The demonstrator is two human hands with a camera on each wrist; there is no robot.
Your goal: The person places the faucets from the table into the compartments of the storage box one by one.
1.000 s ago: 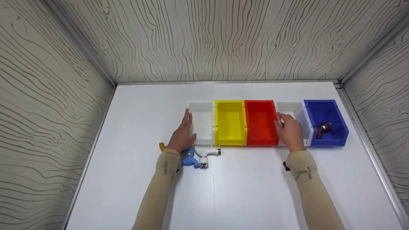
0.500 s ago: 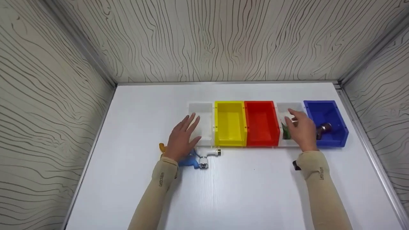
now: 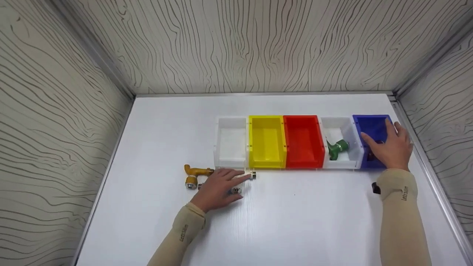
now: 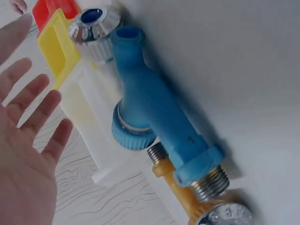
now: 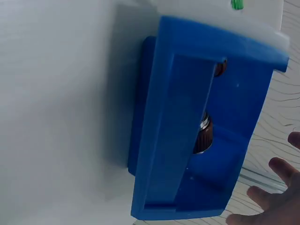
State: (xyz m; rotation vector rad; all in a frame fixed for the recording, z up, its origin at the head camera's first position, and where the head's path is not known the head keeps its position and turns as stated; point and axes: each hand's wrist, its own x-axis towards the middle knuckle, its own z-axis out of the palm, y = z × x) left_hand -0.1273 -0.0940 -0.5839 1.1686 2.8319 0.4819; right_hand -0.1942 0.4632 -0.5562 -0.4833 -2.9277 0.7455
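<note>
My left hand [image 3: 218,188] hovers over the taps at the table's left, fingers straight. In the left wrist view, the blue tap [image 4: 154,103] with a threaded end lies beside the spread fingers. A white tap [image 3: 242,173] with a chrome knob shows partly under that hand. The mustard-yellow tap [image 3: 197,171] lies just left of it. My right hand [image 3: 395,149], thumb and fingers spread, is over the blue bin [image 3: 369,122] at the row's right end. A brown tap [image 5: 204,138] sits inside that bin, partly hidden by its front wall. Neither hand holds anything.
To the left of the blue bin stand a translucent white bin [image 3: 351,162] with a green tap [image 3: 336,149] inside, a red bin [image 3: 305,162], a yellow bin [image 3: 266,162] and another white bin [image 3: 232,163]. Wood-patterned walls [image 3: 236,48] enclose the white table [image 3: 295,221].
My right hand has moved right from the translucent bin to the blue bin, uncovering the green tap. The left hand has drawn back from the left white bin to over the taps.
</note>
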